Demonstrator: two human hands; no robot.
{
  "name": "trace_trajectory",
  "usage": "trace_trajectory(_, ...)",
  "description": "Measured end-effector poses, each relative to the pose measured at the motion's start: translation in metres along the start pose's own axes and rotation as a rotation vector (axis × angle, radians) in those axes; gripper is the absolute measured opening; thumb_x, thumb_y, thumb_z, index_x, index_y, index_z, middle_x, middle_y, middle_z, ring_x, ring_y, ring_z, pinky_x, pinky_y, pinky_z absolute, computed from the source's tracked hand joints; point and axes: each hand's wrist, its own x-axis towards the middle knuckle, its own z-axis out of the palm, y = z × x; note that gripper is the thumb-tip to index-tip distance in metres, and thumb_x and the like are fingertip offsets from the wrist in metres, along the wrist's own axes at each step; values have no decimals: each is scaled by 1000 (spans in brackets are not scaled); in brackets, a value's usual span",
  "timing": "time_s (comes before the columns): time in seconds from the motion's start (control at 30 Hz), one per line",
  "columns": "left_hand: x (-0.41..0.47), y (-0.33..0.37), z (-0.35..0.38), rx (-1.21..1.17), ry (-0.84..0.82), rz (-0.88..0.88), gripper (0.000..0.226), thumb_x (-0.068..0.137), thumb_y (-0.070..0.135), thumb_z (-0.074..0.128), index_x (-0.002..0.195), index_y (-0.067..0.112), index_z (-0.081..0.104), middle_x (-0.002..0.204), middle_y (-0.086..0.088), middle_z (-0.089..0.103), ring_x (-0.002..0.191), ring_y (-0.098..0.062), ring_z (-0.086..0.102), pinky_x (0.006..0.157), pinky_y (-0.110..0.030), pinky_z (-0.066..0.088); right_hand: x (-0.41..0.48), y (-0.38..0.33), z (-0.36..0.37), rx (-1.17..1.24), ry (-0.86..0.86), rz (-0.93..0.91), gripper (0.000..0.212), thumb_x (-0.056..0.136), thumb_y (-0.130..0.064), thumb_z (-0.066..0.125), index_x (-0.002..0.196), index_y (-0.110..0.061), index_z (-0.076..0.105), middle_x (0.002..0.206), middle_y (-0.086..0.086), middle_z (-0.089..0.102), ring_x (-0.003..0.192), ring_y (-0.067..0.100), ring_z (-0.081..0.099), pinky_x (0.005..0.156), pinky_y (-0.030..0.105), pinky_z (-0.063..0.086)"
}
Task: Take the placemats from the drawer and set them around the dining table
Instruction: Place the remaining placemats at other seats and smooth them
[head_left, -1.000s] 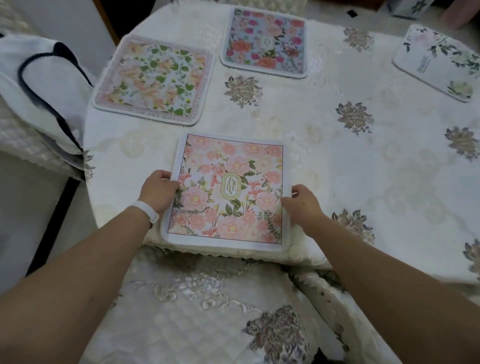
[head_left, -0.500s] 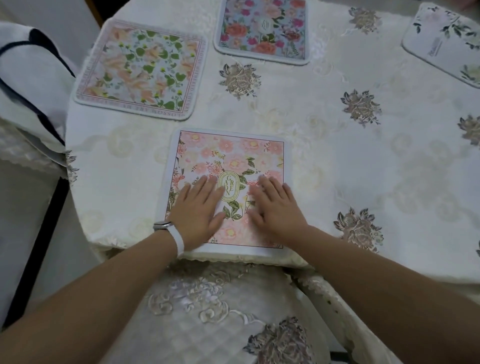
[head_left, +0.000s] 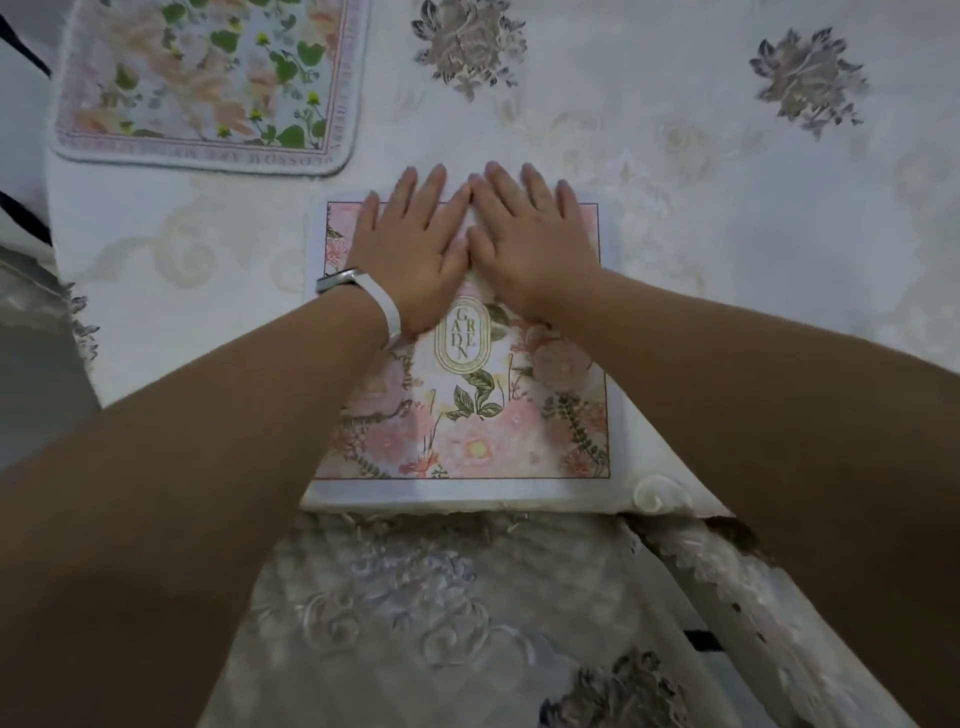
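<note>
A pink floral placemat (head_left: 467, 431) with a "GARDEN" oval in its middle lies flat at the near edge of the table (head_left: 701, 218). My left hand (head_left: 415, 244), with a white wristband, and my right hand (head_left: 524, 239) rest palm down side by side on the mat's far half. Their fingers are spread, and the fingertips reach just past the far border. Neither hand holds anything. A second placemat (head_left: 202, 83), with green leaves and peach flowers, lies at the upper left.
The table wears a cream tablecloth with embroidered grey-brown flowers (head_left: 467, 47). Below the table edge sits a chair with a quilted embroidered cover (head_left: 415, 613). A white fabric item with dark trim (head_left: 21, 67) shows at the left edge.
Both hands slid from the mat's side edges onto its top, then forward from the near half to the far edge. The view moved closer and lower.
</note>
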Motion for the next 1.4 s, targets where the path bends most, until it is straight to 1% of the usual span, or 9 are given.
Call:
trace_trajectory(0.23, 14, -1, 1, -19, 43, -21, 57, 100, 48, 14, 154, 32, 11, 163, 3, 6, 149, -19, 1, 119, -49, 1, 10, 4, 2, 13, 72, 2, 59, 101, -44, 17, 155, -23, 15, 163, -2, 10, 150, 24, 5, 118, 49, 2)
trace_trajectory(0.37, 15, -1, 1, -10, 59, -14, 58, 99, 47, 15, 154, 32, 12, 163, 2, 8, 149, -20, 2, 119, -50, 3, 12, 5, 2, 14, 81, -7, 59, 100, -44, 17, 155, -23, 15, 163, -2, 10, 150, 25, 5, 118, 49, 1)
trace_trajectory(0.43, 13, 0, 0, -16, 49, -31, 60, 97, 50, 15, 154, 32, 10, 164, 2, 6, 149, -20, 1, 119, -49, 2, 10, 5, 2, 0, 74, -3, 60, 100, -45, 17, 155, -23, 15, 164, 0, 9, 150, 25, 4, 119, 50, 2)
trace_trajectory(0.57, 6, -6, 1, -21, 39, -172, 69, 93, 63, 15, 155, 33, 5, 164, 2, -2, 149, -20, -5, 120, -46, -3, 2, 19, 2, -31, 85, 50, 69, 95, -57, 18, 155, -23, 15, 163, 5, 8, 149, 29, 4, 119, 51, 3)
trace_trajectory(0.63, 0, -13, 0, -17, 30, -207, 72, 92, 67, 13, 155, 33, 2, 164, 1, -4, 149, -20, -7, 120, -46, -2, -3, 27, -1, -40, 73, 56, 72, 94, -58, 18, 155, -20, 15, 163, 8, 8, 149, 30, 4, 119, 50, 3)
trace_trajectory(0.93, -54, -25, 7, -42, 54, -274, 77, 94, 63, 15, 155, 19, 0, 163, -7, -8, 149, -22, -9, 120, -45, 1, -39, 38, 2, -30, 64, 58, 76, 95, -56, 22, 154, -9, 11, 162, 18, 3, 149, 33, 1, 120, 47, 2)
trace_trajectory(1.07, -86, -26, 14, -72, 53, -245, 80, 94, 64, 18, 155, 16, 2, 163, -9, -6, 149, -22, -7, 120, -45, 4, -73, 35, 9, -6, 54, -20, 71, 96, -50, 29, 155, -13, 13, 162, 16, 4, 149, 30, 0, 120, 44, 1)
trace_trajectory(1.2, -119, -21, 19, -80, 36, -221, 80, 94, 64, 18, 155, 15, 1, 163, -8, -7, 149, -22, -8, 121, -44, 5, -106, 28, 14, -30, 21, -68, 69, 97, -50, 27, 154, -14, 14, 162, 16, 5, 149, 31, 1, 120, 45, 2)
trace_trajectory(1.4, -163, -9, 24, -45, -7, -139, 82, 93, 65, 18, 155, 15, -2, 162, -11, -10, 149, -22, -13, 120, -43, -2, -153, 13, 23, -78, -9, -120, 68, 96, -51, 25, 153, -13, 21, 161, 16, 13, 149, 32, 7, 120, 48, 8)
